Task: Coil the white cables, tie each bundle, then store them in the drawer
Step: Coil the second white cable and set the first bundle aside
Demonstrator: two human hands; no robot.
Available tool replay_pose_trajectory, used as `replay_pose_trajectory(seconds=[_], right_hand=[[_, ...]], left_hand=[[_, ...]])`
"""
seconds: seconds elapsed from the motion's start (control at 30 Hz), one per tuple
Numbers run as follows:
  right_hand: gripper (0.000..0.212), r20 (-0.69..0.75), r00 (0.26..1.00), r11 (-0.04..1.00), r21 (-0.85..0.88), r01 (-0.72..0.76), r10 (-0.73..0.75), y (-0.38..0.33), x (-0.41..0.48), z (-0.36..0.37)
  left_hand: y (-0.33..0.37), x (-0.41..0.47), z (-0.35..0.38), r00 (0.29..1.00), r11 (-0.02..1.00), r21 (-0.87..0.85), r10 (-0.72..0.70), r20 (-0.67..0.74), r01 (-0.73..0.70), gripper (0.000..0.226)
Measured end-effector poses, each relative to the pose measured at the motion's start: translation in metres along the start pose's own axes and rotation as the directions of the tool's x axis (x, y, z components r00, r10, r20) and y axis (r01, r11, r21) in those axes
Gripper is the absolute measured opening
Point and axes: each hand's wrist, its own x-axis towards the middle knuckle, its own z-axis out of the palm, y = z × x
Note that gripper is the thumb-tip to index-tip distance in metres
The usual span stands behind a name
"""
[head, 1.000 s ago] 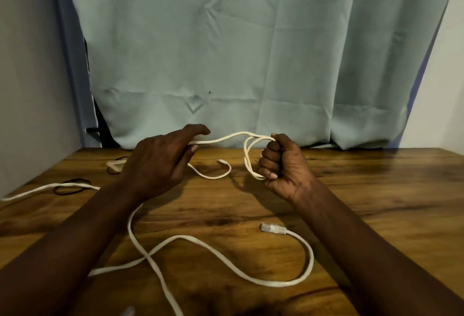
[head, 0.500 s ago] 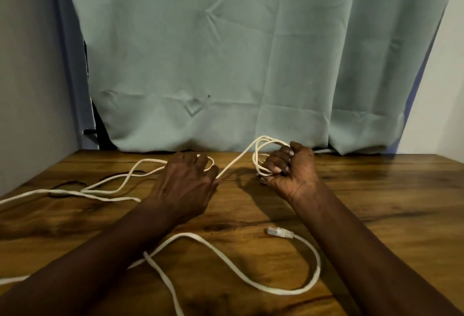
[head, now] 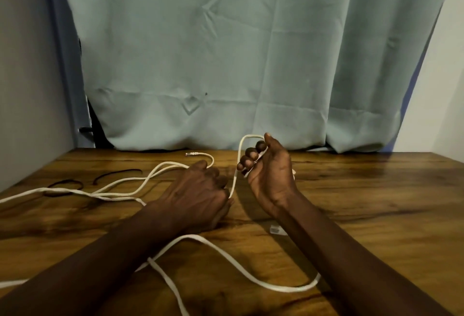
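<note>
now the right hand [head: 270,175] grips a small coil of white ethernet cable [head: 235,172]; the left hand [head: 198,196] pinches its strand above the wooden table [head: 376,202].

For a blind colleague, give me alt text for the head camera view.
A person's right hand holds small loops of thin white cable above a brown wooden table, while the left hand grips the strand leading to them.
</note>
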Motion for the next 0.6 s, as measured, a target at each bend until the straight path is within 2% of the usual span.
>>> replay_pose_trajectory(seconds=[0.1, 0.17, 0.23, 0.3, 0.37, 0.43, 0.53, 0.6], right_hand=[[0.043, -0.048, 0.999, 0.989, -0.15, -0.017, 0.01, 0.006, 0.0, -0.002], [0.048, -0.048, 0.997, 0.983, -0.171, -0.072, 0.065, 0.003, -0.001, -0.003], [0.053, -0.01, 0.988, 0.987, -0.041, -0.155, 0.154, -0.007, 0.0, -0.005], [0.052, 0.038, 0.983, 0.973, 0.137, -0.185, 0.182, -0.016, 0.001, -0.007], [0.046, 0.034, 0.99, 0.962, 0.237, -0.138, 0.134, -0.021, 0.003, -0.008], [0.042, 0.01, 0.998, 0.964, 0.255, -0.07, 0.07, -0.022, 0.003, -0.009], [0.039, -0.022, 0.999, 0.99, 0.133, 0.042, -0.039, -0.02, 0.005, -0.009], [0.035, -0.042, 0.994, 0.995, 0.003, 0.097, -0.096, -0.017, 0.006, -0.01]], left_hand=[[-0.002, -0.001, 0.0, 0.999, 0.999, -0.018, -0.033, 0.025, 0.033, 0.043], [-0.008, -0.003, 0.0, 0.994, 0.996, -0.03, -0.087, 0.065, 0.089, 0.047], [-0.016, -0.008, -0.001, 0.985, 0.99, -0.019, -0.134, 0.112, 0.137, 0.048], [-0.023, -0.011, -0.001, 0.977, 0.989, 0.0, -0.145, 0.158, 0.147, 0.05], [-0.022, -0.009, -0.001, 0.977, 0.991, -0.006, -0.132, 0.168, 0.135, 0.049], [-0.016, -0.004, -0.003, 0.981, 0.992, -0.013, -0.122, 0.152, 0.126, 0.054], [-0.008, 0.001, -0.005, 0.987, 0.992, -0.025, -0.122, 0.102, 0.126, 0.056], [-0.004, 0.002, -0.005, 0.996, 0.995, -0.037, -0.091, 0.019, 0.092, 0.045]])
